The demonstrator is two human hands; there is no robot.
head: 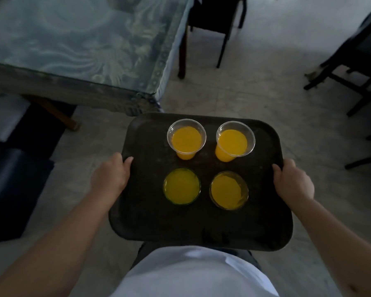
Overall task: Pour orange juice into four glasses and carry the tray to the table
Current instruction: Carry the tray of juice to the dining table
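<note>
A dark rectangular tray (150,213) is held level in front of my body, above the floor. Several glasses of orange juice stand on it: two clear cups at the far side (186,138) (234,142) and two darker glasses nearer me (182,186) (228,190). My left hand (110,173) grips the tray's left rim, thumb on top. On the right rim, my right hand (292,179) holds the same way. The table (77,39), covered with a blue-green patterned cloth, lies ahead and to the left; its near corner is just beyond the tray's far edge.
A dark chair (212,22) stands at the table's far right side. Another dark chair (356,61) sits at the right edge of view. Dark cushioned seating (13,181) is low on the left. Pale tiled floor (255,86) stretches ahead.
</note>
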